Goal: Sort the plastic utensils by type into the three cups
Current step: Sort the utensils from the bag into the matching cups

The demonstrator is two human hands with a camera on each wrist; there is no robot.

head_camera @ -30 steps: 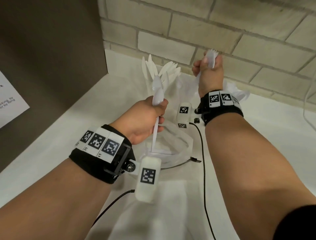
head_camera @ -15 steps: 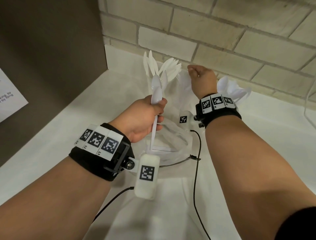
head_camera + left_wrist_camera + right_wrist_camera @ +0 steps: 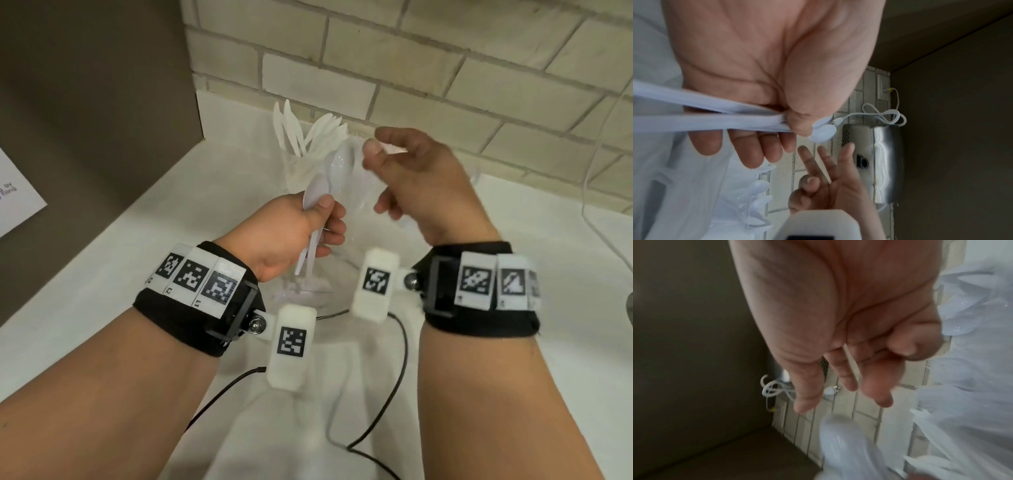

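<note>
White counter (image 3: 85, 281) runs under your arms to a pale brick wall (image 3: 428, 58), with a brown panel (image 3: 96, 89) closing the left side. From the head view, your left hand (image 3: 291, 233) is raised above a clear cup (image 3: 329, 301), thumb on top and fingers curled round the handles of a few white spoons (image 3: 337, 168) whose bowls point up and away from you. Behind them, a bunch of white knives (image 3: 308, 133) stands upright in another clear cup near the wall. Your right hand (image 3: 418, 178) hovers just right of the spoon bowls, palm turned left, fingers loosely spread and lightly bent; it is blurred, and it seems to hold nothing. A black strap with printed tags wraps each wrist, and black cables (image 3: 387, 404) trail across the counter toward you.

Looking along your left wrist, the thumb (image 3: 803, 116) presses the spoon handles (image 3: 705, 120) against the curled fingers (image 3: 754, 155), one bowl poking out past the thumb tip. Your right hand (image 3: 830, 185) shows beyond, fingers apart. More spoons (image 3: 758, 188) stand below, and a metal box (image 3: 873, 162) with a white cable (image 3: 879, 113) sits at the wall.

Along your right wrist, the picture is smeared: the palm faces the camera with fingers (image 3: 809, 386) stretched and slack, thumb (image 3: 912, 344) bent inward. A blurred spoon bowl (image 3: 840, 441) sits just below the fingertips, apart from them.
</note>
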